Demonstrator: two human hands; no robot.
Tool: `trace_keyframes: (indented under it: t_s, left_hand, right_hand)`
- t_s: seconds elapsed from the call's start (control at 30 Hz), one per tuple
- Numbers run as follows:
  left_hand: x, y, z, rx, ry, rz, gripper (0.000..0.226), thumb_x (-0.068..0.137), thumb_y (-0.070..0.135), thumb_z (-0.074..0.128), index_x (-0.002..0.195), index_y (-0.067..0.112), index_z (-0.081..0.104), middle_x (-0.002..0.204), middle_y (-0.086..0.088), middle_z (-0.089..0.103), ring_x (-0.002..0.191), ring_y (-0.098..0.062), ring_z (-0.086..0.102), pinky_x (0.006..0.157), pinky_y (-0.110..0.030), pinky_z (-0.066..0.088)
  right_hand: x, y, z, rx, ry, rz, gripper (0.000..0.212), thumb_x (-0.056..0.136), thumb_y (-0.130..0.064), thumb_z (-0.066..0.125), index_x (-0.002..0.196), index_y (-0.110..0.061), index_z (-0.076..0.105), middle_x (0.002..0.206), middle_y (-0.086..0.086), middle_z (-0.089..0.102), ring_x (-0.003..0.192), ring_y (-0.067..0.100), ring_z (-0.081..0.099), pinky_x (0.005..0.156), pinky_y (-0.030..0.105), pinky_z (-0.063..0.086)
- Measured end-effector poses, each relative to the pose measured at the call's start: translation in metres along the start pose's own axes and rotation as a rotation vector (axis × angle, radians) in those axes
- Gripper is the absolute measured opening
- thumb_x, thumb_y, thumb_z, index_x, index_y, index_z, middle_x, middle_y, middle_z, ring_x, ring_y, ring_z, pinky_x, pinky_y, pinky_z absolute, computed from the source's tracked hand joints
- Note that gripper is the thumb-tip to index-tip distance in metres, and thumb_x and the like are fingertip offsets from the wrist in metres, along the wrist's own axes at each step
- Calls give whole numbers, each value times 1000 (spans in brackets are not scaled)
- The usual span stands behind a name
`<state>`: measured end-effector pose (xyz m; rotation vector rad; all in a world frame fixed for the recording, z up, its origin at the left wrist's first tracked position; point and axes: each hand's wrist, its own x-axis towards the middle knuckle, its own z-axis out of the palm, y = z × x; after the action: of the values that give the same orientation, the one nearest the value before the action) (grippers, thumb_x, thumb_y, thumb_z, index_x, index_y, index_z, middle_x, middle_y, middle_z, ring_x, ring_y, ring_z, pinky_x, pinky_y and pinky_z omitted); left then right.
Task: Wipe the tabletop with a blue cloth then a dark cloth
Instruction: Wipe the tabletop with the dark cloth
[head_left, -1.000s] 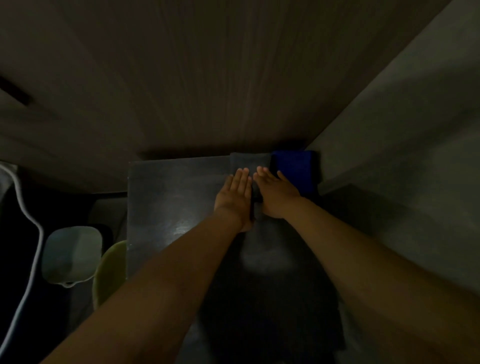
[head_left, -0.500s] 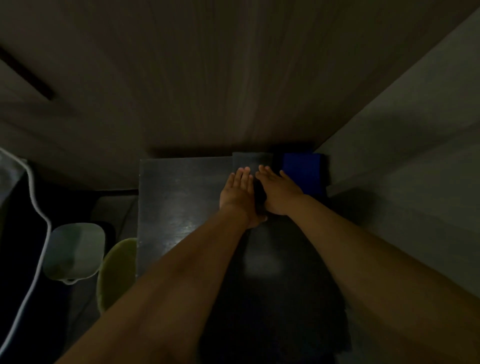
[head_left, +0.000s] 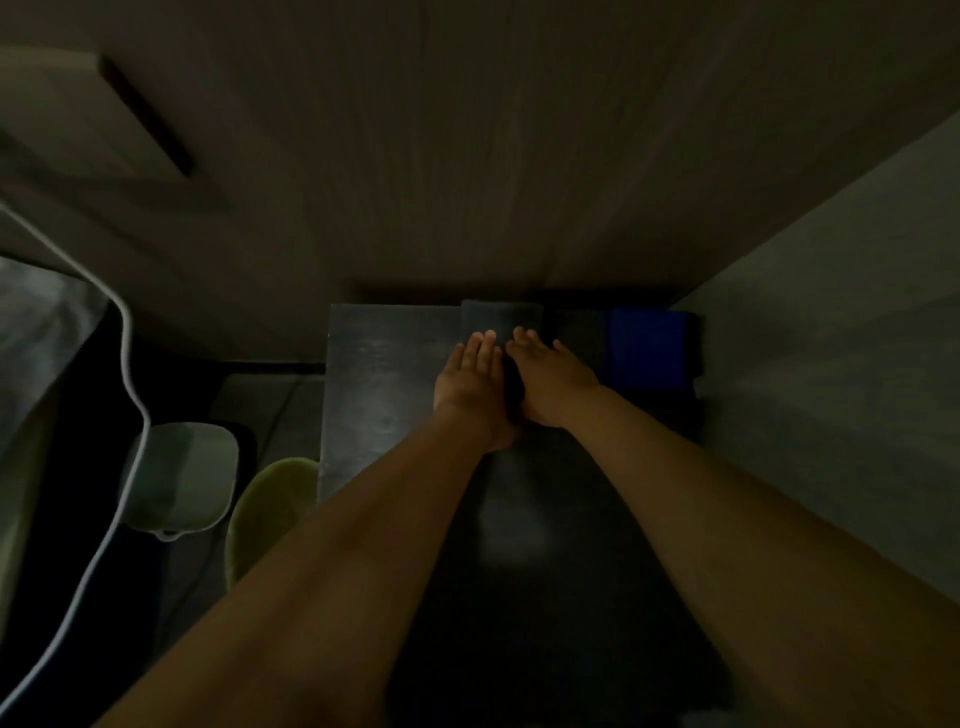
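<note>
The dark tabletop (head_left: 384, 374) runs away from me toward a wooden wall. A dark grey cloth (head_left: 501, 319) lies flat at its far edge. My left hand (head_left: 470, 382) and my right hand (head_left: 550, 379) lie side by side on the cloth's near part, palms down, fingers straight. A folded blue cloth (head_left: 649, 348) lies at the far right corner, to the right of my right hand and apart from it. The scene is dim.
A wood-grain wall (head_left: 467, 156) closes the far side and a grey wall (head_left: 831, 338) the right. Left of the table, lower down, are a pale square container (head_left: 182, 478), a yellow-green rounded object (head_left: 270, 509) and a white cable (head_left: 124, 364).
Both hands stay flat on the dark cloth. The view has shifted, so the table appears further right, and a wider gap shows between my right hand and the blue cloth.
</note>
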<state>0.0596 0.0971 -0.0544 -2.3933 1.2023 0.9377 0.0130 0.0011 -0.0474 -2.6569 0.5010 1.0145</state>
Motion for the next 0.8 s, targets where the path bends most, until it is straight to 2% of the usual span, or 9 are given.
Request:
trace_keyframes:
  t_s: [0.8]
  left_hand:
    - [-36, -88, 22, -30, -75, -147, 94, 93, 53, 42, 150, 4, -15, 157, -16, -22, 146, -28, -18, 119, -42, -5]
  right_hand:
    - [25, -108, -15, -57, -57, -116, 71, 95, -21, 51, 154, -12, 12, 163, 8, 1, 151, 21, 3, 123, 41, 7]
